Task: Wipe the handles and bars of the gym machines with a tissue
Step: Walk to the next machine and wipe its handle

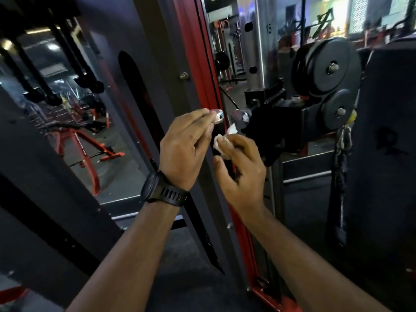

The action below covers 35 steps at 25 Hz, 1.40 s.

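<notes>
Gym, red cable machine frame [191,52]: left hand [184,149] pinches chrome handle [218,115] end, right hand [243,167] clamps tissue [219,145] on its grip.

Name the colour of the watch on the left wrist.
The watch is black, seen in the head view.

The gym is dim. Strong light burns out the top right corner, and a ceiling lamp [53,47] glows at top left. The chrome handle end [218,115] glints and the tissue [221,144] looks pale. The edges bend and blur, and the background is soft.
</notes>
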Each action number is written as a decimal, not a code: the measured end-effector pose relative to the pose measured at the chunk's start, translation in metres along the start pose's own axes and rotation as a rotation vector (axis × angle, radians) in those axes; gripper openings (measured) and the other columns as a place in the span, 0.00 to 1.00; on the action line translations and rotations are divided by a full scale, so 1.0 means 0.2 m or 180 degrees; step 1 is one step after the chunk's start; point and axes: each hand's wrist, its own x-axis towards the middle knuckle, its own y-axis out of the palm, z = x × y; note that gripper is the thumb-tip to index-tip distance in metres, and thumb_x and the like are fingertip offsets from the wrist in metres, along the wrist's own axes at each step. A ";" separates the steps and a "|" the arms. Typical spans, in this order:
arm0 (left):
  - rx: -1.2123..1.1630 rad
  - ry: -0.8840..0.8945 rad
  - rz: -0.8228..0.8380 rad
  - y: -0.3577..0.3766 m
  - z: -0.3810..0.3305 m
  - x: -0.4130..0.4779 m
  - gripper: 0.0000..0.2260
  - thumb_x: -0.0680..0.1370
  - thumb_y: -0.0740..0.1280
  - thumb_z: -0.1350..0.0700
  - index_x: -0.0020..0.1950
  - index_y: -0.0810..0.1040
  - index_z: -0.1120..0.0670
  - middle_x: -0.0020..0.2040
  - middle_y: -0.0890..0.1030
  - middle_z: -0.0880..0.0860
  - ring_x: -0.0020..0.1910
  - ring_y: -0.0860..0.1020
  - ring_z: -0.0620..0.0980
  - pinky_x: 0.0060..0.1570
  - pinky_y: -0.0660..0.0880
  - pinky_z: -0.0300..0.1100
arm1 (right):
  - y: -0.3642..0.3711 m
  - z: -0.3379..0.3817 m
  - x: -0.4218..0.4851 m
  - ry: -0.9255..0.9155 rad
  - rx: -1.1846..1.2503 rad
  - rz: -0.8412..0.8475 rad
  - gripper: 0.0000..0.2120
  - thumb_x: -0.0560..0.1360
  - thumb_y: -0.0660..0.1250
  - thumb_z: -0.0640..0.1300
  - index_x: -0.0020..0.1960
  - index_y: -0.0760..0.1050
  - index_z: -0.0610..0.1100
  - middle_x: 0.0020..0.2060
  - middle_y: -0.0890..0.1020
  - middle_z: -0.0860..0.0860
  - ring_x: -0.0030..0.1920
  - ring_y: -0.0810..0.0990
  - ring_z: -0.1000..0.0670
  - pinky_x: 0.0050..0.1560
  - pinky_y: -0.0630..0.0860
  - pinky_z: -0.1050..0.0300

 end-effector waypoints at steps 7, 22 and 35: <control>0.0116 0.0098 -0.0158 0.03 0.00 0.01 0.09 0.80 0.68 0.60 0.59 0.83 0.60 0.56 0.83 0.54 0.56 0.81 0.49 0.59 0.75 0.37 | -0.05 -0.07 -0.02 0.0474 0.0325 0.0061 0.08 0.75 0.71 0.34 0.54 0.82 0.39 0.52 0.79 0.47 0.52 0.79 0.57 0.50 0.77 0.61; 0.0283 -0.0142 -0.0009 0.02 -0.04 -0.01 0.10 0.80 0.67 0.61 0.60 0.82 0.60 0.59 0.82 0.54 0.58 0.80 0.49 0.60 0.75 0.37 | -0.05 -0.04 0.17 0.0930 0.1042 0.0047 0.04 0.77 0.71 0.40 0.52 0.81 0.42 0.45 0.84 0.52 0.47 0.83 0.55 0.49 0.80 0.60; 0.0312 -0.0069 0.0112 0.01 -0.04 -0.03 0.12 0.80 0.66 0.62 0.63 0.81 0.60 0.61 0.81 0.55 0.60 0.79 0.51 0.62 0.74 0.38 | -0.13 -0.10 -0.03 0.1114 0.0979 0.0794 0.08 0.73 0.72 0.38 0.39 0.79 0.49 0.41 0.76 0.43 0.41 0.76 0.47 0.46 0.74 0.54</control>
